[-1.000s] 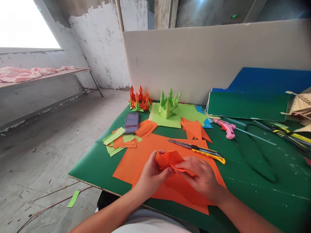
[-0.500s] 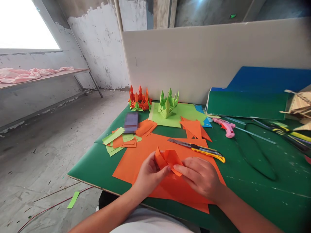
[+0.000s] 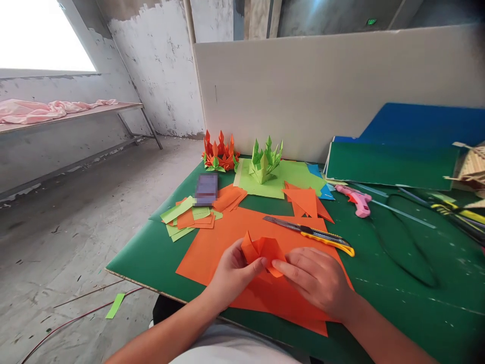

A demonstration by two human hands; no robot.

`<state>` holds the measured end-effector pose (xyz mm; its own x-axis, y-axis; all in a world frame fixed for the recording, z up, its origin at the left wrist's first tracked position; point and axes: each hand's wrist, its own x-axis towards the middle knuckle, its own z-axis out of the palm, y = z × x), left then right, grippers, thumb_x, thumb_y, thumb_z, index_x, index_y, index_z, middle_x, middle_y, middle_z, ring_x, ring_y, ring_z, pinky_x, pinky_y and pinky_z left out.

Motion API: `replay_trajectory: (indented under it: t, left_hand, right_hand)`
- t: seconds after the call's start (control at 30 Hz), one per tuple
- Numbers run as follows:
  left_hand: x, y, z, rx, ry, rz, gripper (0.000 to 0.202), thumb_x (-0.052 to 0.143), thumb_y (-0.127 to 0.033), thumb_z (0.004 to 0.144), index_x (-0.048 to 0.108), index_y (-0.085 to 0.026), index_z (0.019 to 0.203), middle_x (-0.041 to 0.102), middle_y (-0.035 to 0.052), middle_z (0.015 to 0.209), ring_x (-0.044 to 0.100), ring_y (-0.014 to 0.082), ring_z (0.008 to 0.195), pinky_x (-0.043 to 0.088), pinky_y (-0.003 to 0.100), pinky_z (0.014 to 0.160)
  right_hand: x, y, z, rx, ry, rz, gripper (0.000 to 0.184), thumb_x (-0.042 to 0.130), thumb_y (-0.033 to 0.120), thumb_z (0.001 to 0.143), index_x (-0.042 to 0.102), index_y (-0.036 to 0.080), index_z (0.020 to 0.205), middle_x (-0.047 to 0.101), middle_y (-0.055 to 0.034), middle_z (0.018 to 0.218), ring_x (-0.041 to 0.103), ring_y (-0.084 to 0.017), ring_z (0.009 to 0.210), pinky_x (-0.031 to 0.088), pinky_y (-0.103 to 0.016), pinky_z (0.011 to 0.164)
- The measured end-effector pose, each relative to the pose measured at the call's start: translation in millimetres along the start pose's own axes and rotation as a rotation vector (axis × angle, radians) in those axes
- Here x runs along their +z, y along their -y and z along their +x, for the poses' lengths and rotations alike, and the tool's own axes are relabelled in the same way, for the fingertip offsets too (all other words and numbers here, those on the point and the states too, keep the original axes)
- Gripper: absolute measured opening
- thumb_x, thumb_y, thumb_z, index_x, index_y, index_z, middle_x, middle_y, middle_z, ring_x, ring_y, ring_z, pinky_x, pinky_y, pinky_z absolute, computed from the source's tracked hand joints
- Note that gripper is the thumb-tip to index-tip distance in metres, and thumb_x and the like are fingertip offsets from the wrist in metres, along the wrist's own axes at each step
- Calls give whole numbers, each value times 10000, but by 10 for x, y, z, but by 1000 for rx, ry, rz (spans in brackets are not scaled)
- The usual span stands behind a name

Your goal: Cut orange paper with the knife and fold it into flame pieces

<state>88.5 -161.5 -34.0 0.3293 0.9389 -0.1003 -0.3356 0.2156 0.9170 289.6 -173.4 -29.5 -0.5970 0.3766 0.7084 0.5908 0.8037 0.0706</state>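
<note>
Between my two hands is a small folded piece of orange paper (image 3: 270,248), with creased flaps standing up. My left hand (image 3: 235,268) grips its left side, thumb in front and the other fingers partly hidden behind. On the right, my right hand (image 3: 316,275) pinches the lower right flap between thumb and fingers. Both hands are just above large orange paper sheets (image 3: 215,242) on the table. A utility knife (image 3: 310,234) with a yellow handle lies on these sheets, beyond my right hand, its blade pointing left.
Behind stand an orange paper crown (image 3: 220,155) and a green paper crown (image 3: 264,164). Cut paper strips (image 3: 182,218) lie left beside a blurred dark rectangle (image 3: 206,189). A pink glue gun (image 3: 356,199) with its cord is right, before a green board (image 3: 390,164).
The view has shifted slightly, so the background sits a little further right. My hands keep nearly the same hold on the folded orange paper.
</note>
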Motion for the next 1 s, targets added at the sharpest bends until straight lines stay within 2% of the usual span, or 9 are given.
replay_trajectory:
  t: [0.17, 0.3, 0.53, 0.8, 1.0]
  left_hand:
    - [1, 10, -3, 8, 1, -10, 393, 863, -379, 658, 652, -153, 901, 713, 43, 856, 655, 178, 775, 535, 275, 718]
    - [7, 3, -11, 5, 24, 4, 413, 872, -391, 639, 662, -144, 895, 717, 60, 848, 671, 210, 790, 546, 296, 713]
    - [23, 38, -4, 14, 98, -38, 382, 860, -329, 674, 663, -151, 949, 724, 53, 888, 675, 194, 846, 546, 278, 771]
    - [9, 103, -11, -4, 130, -34, 318, 829, -299, 716, 632, -154, 919, 696, 31, 866, 649, 160, 793, 526, 254, 726]
    - [-27, 121, 0, 51, 96, 27, 311, 802, -307, 742, 616, -160, 943, 685, 30, 886, 637, 166, 815, 518, 252, 717]
  right_hand:
    - [-15, 13, 50, 16, 48, -16, 192, 469, 64, 924, 639, 151, 948, 636, -41, 682, 561, -168, 651, 419, -292, 592]
    - [-6, 17, 31, 2, 90, 17, 204, 436, 68, 943, 628, 136, 942, 573, -21, 605, 476, -157, 561, 331, -299, 539]
    - [13, 41, 22, -29, 145, -20, 225, 425, 82, 951, 622, 148, 863, 507, -5, 552, 394, -164, 526, 216, -324, 515]
    - [36, 64, 0, -24, 215, -6, 249, 423, 86, 944, 603, 160, 789, 506, -11, 563, 373, -171, 531, 183, -333, 514]
    - [-32, 45, 115, -97, 242, -64, 266, 420, 85, 954, 622, 157, 796, 489, -8, 551, 360, -172, 529, 179, -335, 516]
